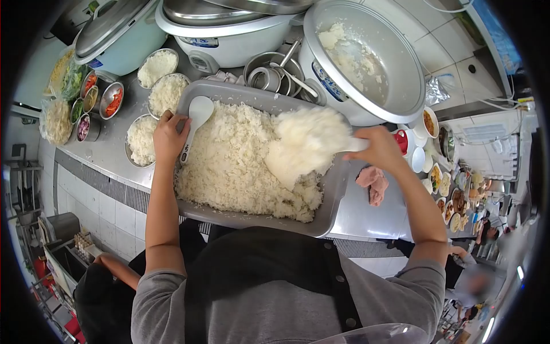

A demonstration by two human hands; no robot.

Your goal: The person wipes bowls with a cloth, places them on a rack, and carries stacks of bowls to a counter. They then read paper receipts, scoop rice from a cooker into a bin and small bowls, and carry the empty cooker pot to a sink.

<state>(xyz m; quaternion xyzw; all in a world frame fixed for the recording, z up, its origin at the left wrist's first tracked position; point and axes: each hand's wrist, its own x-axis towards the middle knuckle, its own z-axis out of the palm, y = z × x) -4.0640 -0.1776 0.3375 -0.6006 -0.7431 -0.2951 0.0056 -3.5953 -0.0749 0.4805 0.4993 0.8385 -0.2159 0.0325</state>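
A large grey tray [262, 226] full of white rice [229, 155] lies in front of me on the metal counter. My left hand [171, 135] is closed on the tray's left rim, its fingers beside a white rice paddle [200, 112] that leans inside the tray's left edge. With my right hand [375, 148] I grip the white handle of a utensil at the tray's right side. Its front end is blurred by motion and covered by a heap of rice [312, 140] over the tray's right part.
Behind the tray stand an open rice cooker [395, 63] with rice remnants and a lidded cooker [229, 43]. Bowls of rice [167, 94] line the left. A pink cloth [373, 184] lies right. Other people [109, 286] are at both sides.
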